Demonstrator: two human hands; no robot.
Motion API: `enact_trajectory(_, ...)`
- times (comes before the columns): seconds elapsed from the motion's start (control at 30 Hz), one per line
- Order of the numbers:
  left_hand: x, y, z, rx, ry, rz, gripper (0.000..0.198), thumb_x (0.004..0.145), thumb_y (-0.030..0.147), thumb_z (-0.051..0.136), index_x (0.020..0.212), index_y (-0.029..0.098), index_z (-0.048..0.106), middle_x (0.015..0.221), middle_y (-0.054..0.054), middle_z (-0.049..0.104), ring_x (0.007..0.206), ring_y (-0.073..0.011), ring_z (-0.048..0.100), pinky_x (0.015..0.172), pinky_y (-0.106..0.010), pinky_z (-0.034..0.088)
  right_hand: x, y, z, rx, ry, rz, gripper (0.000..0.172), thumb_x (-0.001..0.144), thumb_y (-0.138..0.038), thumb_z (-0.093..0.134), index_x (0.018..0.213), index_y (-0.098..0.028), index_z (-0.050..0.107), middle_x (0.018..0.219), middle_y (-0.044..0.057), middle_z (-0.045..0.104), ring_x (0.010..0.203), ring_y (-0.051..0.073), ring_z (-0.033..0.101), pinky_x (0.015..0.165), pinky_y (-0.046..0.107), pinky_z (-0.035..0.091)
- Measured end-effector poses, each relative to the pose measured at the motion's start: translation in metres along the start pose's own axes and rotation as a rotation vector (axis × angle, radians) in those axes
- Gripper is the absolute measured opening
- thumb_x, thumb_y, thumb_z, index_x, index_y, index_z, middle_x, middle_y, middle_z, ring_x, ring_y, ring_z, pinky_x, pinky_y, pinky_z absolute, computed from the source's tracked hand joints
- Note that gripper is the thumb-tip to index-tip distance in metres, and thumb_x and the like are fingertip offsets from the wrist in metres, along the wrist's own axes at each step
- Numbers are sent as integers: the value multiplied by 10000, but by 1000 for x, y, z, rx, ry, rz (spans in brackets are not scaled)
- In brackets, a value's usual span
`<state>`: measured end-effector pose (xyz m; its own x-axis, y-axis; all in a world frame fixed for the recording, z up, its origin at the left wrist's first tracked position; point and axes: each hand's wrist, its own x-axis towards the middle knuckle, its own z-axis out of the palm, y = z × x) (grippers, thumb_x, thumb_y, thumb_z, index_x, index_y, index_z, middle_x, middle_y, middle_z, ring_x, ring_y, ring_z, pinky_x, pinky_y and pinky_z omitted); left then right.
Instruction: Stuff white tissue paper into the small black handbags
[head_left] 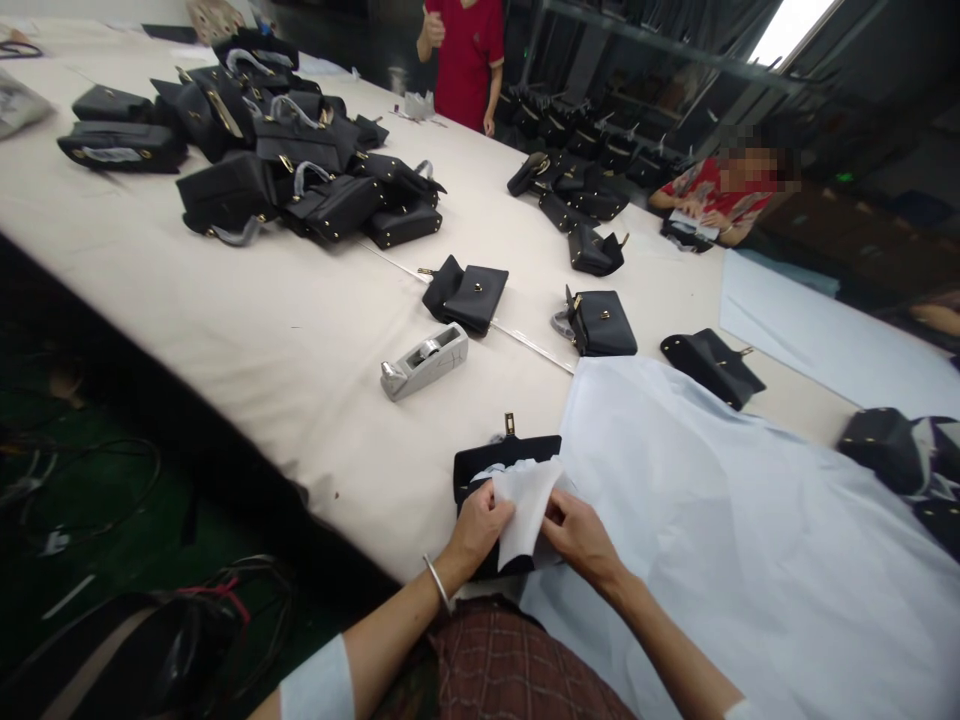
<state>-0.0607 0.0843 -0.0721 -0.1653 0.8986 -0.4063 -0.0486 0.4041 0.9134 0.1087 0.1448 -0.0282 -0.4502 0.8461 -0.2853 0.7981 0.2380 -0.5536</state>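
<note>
A small black handbag (480,462) with a gold clasp lies open at the table's near edge. A folded piece of white tissue paper (525,510) sticks up from it. My left hand (480,525) pinches the paper's left edge, fingers closed. My right hand (581,535) pinches its right edge, fingers closed too. A large sheet of white tissue paper (720,540) spreads over the table just right of the bag.
A grey tape dispenser (424,362) sits beyond the bag. Loose black bags (600,322) lie mid-table, and a pile of bags (292,160) is far left. A person in red (465,55) stands at the far side; another person's hands (701,215) work at the right. Cables (82,490) lie on the floor.
</note>
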Motion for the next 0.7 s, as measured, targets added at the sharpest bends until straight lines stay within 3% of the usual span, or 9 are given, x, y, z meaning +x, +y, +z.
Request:
enact_trajectory(0.07,-2,0,-4,-10,11,-1,76,750,226,529,788,186,581,751,5,595,703,-162,505,643,-268,397,-2,11,-19,51,-98,-39,262,831,-378,577,633,-227,494,662,-17,580,654,170,546,623,299,411)
enact_trajectory(0.13,-4,-1,-8,-4,41,-8,54,751,220,516,757,188,558,729,11,565,701,-159,484,639,-267,383,-4,20,-39,10,-125,-49,171,820,-347,602,703,-229,563,741,-17,612,713,173,576,673,306,441)
enact_trajectory(0.27,-9,-3,-14,24,98,-7,147,775,232,481,867,188,586,771,13,575,740,-163,497,694,-269,389,-9,19,-59,-85,31,-103,109,872,-350,590,892,-251,629,884,15,634,825,193,603,755,336,476)
enact_trajectory(0.33,-11,-4,-14,47,108,3,192,789,252,472,924,188,591,806,9,594,760,-167,513,726,-276,401,-11,10,-53,-63,90,-184,116,912,-345,559,916,-249,625,890,27,630,844,194,601,766,337,487)
enact_trajectory(0.47,-12,-5,-13,66,120,-8,194,803,278,460,926,186,579,806,8,594,760,-169,522,724,-283,410,-12,-3,-19,-61,105,-368,74,914,-246,575,969,-246,624,962,39,641,931,211,590,843,367,500)
enact_trajectory(0.57,-11,-8,-12,65,142,-61,142,804,294,465,861,193,546,758,19,565,718,-160,510,683,-277,406,-8,-2,2,-74,151,-418,74,912,-207,578,969,-231,620,977,51,641,948,226,573,858,398,501)
enact_trajectory(0.7,-8,-11,-13,80,173,-106,99,804,301,479,792,205,501,704,31,527,677,-152,490,648,-273,388,-3,2,10,-94,214,-448,48,929,-229,568,945,-223,613,949,50,640,919,227,569,838,415,500)
